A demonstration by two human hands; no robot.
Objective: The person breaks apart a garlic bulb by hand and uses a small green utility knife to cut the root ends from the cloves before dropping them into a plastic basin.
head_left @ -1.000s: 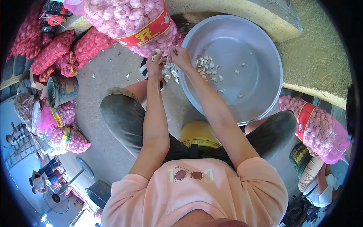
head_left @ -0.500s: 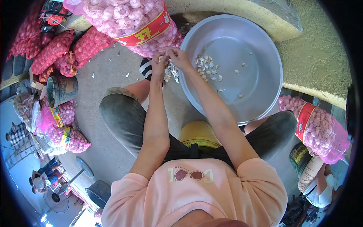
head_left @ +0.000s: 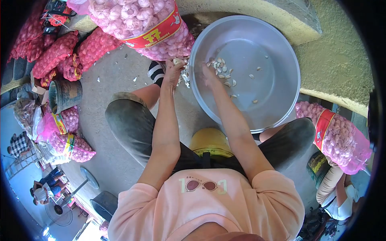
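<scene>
The left forearm (head_left: 165, 120) points toward 12 o'clock, the elbow (head_left: 168, 152) lightly bent. The left grip (head_left: 173, 73) is at 11 o'clock from the view's centre, its fingers (head_left: 170, 66) curled in and drawn together in a pinch. The right forearm (head_left: 232, 114) slants toward 11 o'clock, its arm straighter than the other. The right grip (head_left: 208, 74) sits between 12 and 1 o'clock, well apart from the left one, too blurred to tell how its fingers stand. Both forearms are bare.

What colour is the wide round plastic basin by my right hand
The round basin is pale greyish lavender, clearest in the head view.
</scene>
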